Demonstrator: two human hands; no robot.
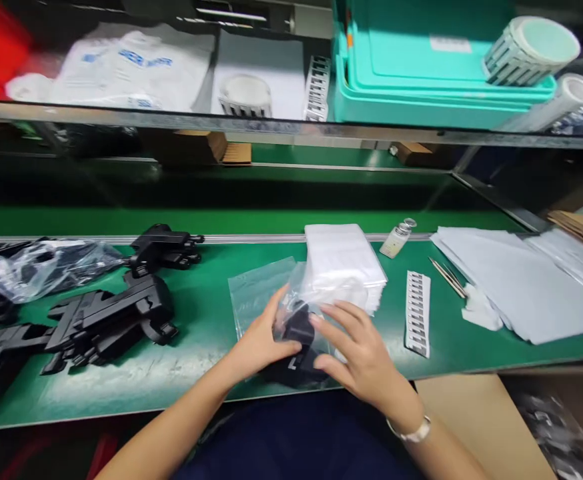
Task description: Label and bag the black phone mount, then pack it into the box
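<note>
1. At the near edge of the green table (206,320), both hands meet over a black plastic part (299,347) that sits partly inside a clear plastic bag (291,300).
2. The left hand (261,343) lies against the part's left side, fingers curled loosely around it and the bag film, thumb pointing toward the other hand.
3. The right hand (359,353) rests on the part's right side with fingers spread and half open, fingertips touching the bag over the part; a pale watch band (411,432) circles that wrist.
4. The part lies between the two palms, touching both, just in front of the person's body.
5. Just behind the hands stands a stack of white bags (341,263); a flat clear bag (256,290) lies beside it to the left.
6. Well to the left lie several black holders (106,320).
7. Near the right hand lies a white label strip (417,312), with tweezers (446,277) and a small bottle (396,239) beyond it.
</note>
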